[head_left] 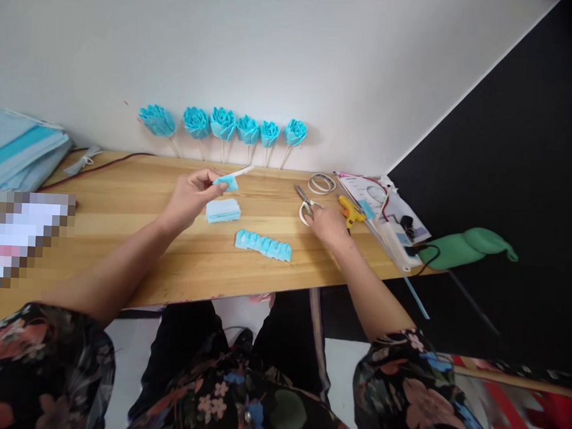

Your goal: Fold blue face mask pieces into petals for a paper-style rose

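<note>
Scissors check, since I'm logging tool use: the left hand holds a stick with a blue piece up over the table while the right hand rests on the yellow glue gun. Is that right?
Not quite. The head view shows the right hand on the scissors, not the yellow glue gun, which lies untouched just beyond it. The rest holds: the left hand holds the stick with a blue piece above the table.

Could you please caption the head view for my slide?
Left hand holds a blue-tipped stick; right hand rests on scissors, six blue paper roses against the wall.
</note>
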Tool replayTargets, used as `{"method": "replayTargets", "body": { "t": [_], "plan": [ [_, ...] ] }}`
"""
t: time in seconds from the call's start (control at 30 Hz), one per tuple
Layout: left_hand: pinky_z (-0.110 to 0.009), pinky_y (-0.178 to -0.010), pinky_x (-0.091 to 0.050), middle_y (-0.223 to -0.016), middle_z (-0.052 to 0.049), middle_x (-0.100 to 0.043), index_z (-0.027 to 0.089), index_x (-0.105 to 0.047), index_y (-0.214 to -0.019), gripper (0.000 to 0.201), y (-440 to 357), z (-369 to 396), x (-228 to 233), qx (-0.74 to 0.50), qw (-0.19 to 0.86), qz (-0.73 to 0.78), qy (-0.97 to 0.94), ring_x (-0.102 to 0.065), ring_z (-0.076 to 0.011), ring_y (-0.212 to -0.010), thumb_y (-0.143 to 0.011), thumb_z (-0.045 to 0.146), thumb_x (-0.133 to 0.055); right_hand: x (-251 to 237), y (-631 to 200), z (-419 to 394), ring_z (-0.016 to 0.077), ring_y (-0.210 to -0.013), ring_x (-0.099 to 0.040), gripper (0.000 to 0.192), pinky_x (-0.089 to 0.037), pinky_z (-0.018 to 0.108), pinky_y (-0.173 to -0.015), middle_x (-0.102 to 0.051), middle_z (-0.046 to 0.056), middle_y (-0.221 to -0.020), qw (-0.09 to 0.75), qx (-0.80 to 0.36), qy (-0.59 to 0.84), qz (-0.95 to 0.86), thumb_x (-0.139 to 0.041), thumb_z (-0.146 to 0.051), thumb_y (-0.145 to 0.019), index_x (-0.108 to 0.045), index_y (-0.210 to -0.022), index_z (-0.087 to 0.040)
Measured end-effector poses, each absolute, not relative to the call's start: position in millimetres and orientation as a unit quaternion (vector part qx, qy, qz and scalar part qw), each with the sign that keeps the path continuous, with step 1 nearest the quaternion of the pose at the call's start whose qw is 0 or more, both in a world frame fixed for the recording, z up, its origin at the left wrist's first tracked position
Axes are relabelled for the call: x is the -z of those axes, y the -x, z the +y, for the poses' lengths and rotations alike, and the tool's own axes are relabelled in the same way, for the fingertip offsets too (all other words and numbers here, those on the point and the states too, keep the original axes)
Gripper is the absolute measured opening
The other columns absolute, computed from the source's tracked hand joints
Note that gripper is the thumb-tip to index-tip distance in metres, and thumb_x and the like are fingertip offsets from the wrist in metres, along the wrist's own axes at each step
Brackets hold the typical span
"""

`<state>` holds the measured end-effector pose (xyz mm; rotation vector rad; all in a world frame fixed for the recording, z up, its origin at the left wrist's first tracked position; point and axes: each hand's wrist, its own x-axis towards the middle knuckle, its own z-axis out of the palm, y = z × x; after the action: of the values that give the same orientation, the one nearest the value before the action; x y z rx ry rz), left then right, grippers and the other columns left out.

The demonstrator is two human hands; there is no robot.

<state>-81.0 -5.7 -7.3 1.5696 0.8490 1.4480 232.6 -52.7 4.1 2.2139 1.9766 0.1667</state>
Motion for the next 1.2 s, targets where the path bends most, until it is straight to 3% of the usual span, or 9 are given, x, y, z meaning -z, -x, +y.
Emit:
{"method": "replayTargets", "body": {
  "t": [0.13, 0.23, 0.33, 0.4, 0.5, 0.6, 0.7, 0.83, 1.2],
  "plan": [
    [-0.026, -0.066, -0.048, -0.065, 0.000, -0.067, 0.018, -0.065, -0.066, 0.028, 80, -7, 6, -0.593, 0.525, 0.293, -0.536, -0.061, -0.0119, -0.062, -0.070, 0.036, -0.087, 7, -243, -46, 0.0338, -0.104, -0.071, 0.037, -0.049, 0.037, -0.083, -0.074, 0.021, -0.112, 0.053, -0.050, -0.745, 0.663, -0.052, -0.033, -0.097, -0.062, -0.125, -0.012],
    [-0.025, -0.063, -0.049, -0.064, 0.000, -0.068, 0.017, -0.064, -0.064, 0.030, 79, -8, 5, -0.586, 0.593, 0.249, -0.493, -0.062, -0.0122, -0.061, -0.066, 0.032, -0.090, 4, -252, -37, 0.0324, -0.105, -0.070, 0.043, -0.049, 0.039, -0.087, -0.074, 0.018, -0.112, -0.018, 0.027, -0.763, 0.646, -0.063, -0.032, -0.088, -0.061, -0.127, -0.015],
    [-0.026, -0.063, -0.050, -0.067, -0.001, -0.069, 0.016, -0.064, -0.065, 0.029, 79, -7, 6, -0.579, 0.630, 0.224, -0.467, -0.064, -0.0129, -0.061, -0.066, 0.028, -0.090, -7, -255, -40, 0.0234, -0.087, -0.070, 0.053, -0.052, 0.036, -0.081, -0.074, 0.011, -0.101, -0.210, 0.243, -0.737, 0.595, -0.064, -0.028, -0.083, -0.054, -0.134, -0.017],
    [-0.026, -0.063, -0.050, -0.069, -0.002, -0.070, 0.016, -0.065, -0.066, 0.027, 78, -6, 8, -0.577, 0.642, 0.211, -0.459, -0.065, -0.0133, -0.063, -0.067, 0.027, -0.090, -14, -248, -54, 0.0181, -0.080, -0.068, 0.059, -0.054, 0.034, -0.077, -0.073, 0.007, -0.102, -0.379, 0.436, -0.603, 0.550, -0.061, -0.028, -0.084, -0.047, -0.140, -0.022],
    [-0.026, -0.065, -0.051, -0.070, -0.003, -0.070, 0.015, -0.066, -0.067, 0.026, 78, -6, 10, -0.571, 0.653, 0.199, -0.455, -0.065, -0.0136, -0.065, -0.067, 0.027, -0.090, -20, -224, -89, 0.0156, -0.078, -0.065, 0.060, -0.055, 0.032, -0.071, -0.071, 0.005, -0.107, -0.500, 0.597, -0.403, 0.480, -0.071, -0.034, -0.079, -0.052, -0.136, -0.029],
    [-0.027, -0.064, -0.052, -0.070, -0.003, -0.069, 0.015, -0.065, -0.067, 0.028, 77, -9, 8, -0.560, 0.661, 0.198, -0.458, -0.065, -0.0144, -0.066, -0.067, 0.028, -0.090, -13, -193, -125, 0.0121, -0.072, -0.059, 0.054, -0.055, 0.028, -0.068, -0.067, 0.002, -0.096, -0.511, 0.684, -0.308, 0.419, -0.079, -0.046, -0.078, -0.063, -0.126, -0.029],
    [-0.027, -0.064, -0.052, -0.070, -0.003, -0.069, 0.015, -0.065, -0.066, 0.031, 75, -13, 5, -0.548, 0.667, 0.196, -0.465, -0.066, -0.0148, -0.065, -0.065, 0.029, -0.092, -1, -169, -148, 0.0140, -0.075, -0.055, 0.075, -0.058, 0.041, -0.088, -0.061, 0.001, -0.091, -0.531, 0.717, -0.223, 0.392, -0.074, -0.076, -0.067, -0.065, -0.124, -0.027],
    [-0.028, -0.066, -0.054, -0.070, -0.003, -0.071, 0.015, -0.066, -0.066, 0.031, 73, -18, 3, -0.527, 0.670, 0.198, -0.484, -0.065, -0.0143, -0.064, -0.064, 0.031, -0.093, 7, -154, -153, 0.0177, -0.083, -0.056, 0.082, -0.050, 0.054, -0.103, -0.059, 0.004, -0.091, -0.499, 0.746, -0.190, 0.397, -0.064, -0.083, -0.070, -0.063, -0.127, -0.025],
    [-0.029, -0.068, -0.051, -0.079, -0.003, -0.068, 0.017, -0.068, -0.067, 0.030, 70, -26, 6, -0.480, 0.642, 0.196, -0.565, -0.065, -0.0157, -0.072, -0.069, 0.037, -0.090, 15, -137, -139, 0.0109, -0.063, -0.043, 0.079, -0.060, 0.055, -0.085, -0.059, -0.001, -0.080, -0.440, 0.807, -0.159, 0.361, -0.059, -0.083, -0.075, -0.060, -0.125, -0.022]
  ]
}}
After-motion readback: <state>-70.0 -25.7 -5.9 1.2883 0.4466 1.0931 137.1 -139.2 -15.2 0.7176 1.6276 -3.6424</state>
